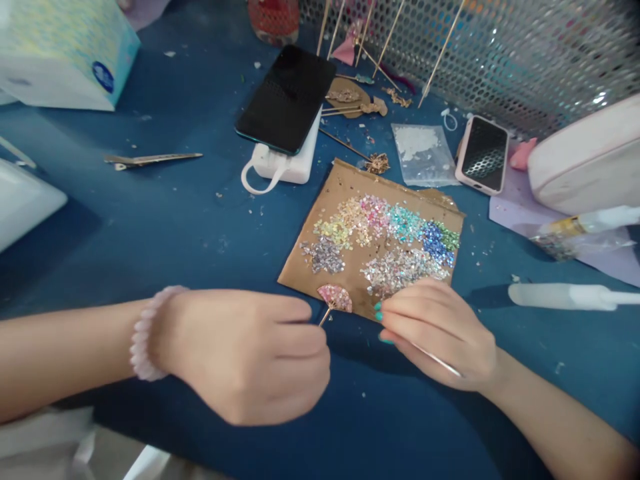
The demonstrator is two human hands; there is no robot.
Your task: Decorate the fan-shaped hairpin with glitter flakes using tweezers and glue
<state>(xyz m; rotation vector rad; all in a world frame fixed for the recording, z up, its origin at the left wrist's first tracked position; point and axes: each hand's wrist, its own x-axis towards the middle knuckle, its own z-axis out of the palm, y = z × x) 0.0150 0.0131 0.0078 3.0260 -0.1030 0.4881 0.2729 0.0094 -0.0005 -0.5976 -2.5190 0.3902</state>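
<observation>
My left hand, with a pink bead bracelet at the wrist, is closed around the thin stem of a hairpin. The hairpin's small pink fan-shaped head sticks out past my fingers, over the near edge of a brown cardboard piece. My right hand pinches a slim metal tool; its tip is hidden behind the fingers. Those fingertips are just right of the fan, beside a pile of silvery chips. Small heaps of grey, yellow, orange, pink, teal, blue and green chips lie on the cardboard.
A black phone rests on a white power bank behind the cardboard. Further right are a small plastic bag, a pink-framed phone and a white tube. A hair clip and tissue box are left.
</observation>
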